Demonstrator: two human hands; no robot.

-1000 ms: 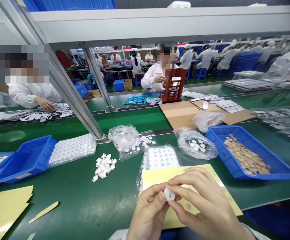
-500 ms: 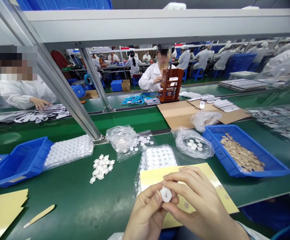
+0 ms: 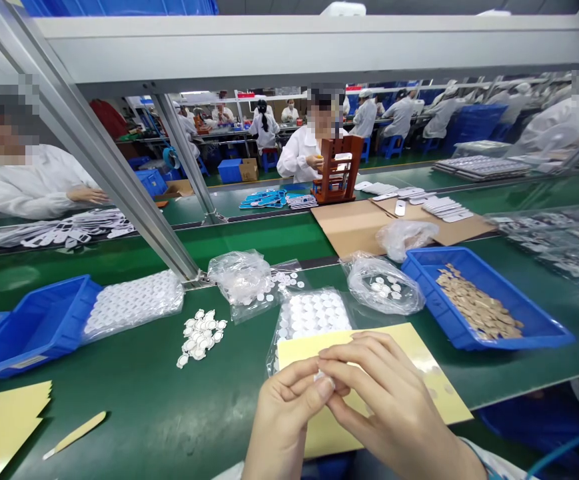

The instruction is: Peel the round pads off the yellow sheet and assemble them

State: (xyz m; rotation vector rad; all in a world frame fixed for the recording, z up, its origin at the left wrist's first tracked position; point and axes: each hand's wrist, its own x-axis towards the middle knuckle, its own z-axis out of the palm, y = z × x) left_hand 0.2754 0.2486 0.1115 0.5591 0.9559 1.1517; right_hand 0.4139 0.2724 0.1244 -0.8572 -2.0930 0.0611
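My left hand (image 3: 286, 417) and my right hand (image 3: 389, 407) meet low in the centre, their fingertips pinching a small white disc (image 3: 324, 378) that is mostly hidden between them. Both hands hover over a pale yellow backing sheet (image 3: 422, 360). Just beyond it lies a clear bag of white discs (image 3: 312, 317). A loose heap of white scalloped pieces (image 3: 199, 339) rests on the green bench to the left of that bag. Near the lower left, a wooden spatula (image 3: 75, 435) lies beside a second yellow sheet (image 3: 4, 427).
A blue tray of tan pieces (image 3: 472, 267) stands to the right, and another blue tray (image 3: 39, 330) stands to the left. Several clear bags lie between them. A metal frame post (image 3: 114, 180) rises before co-workers across the bench.
My fingers have closed further over the white disc, which showed clearly earlier and is now mostly covered. The whole view has drifted slightly, with the bench items shifting left.
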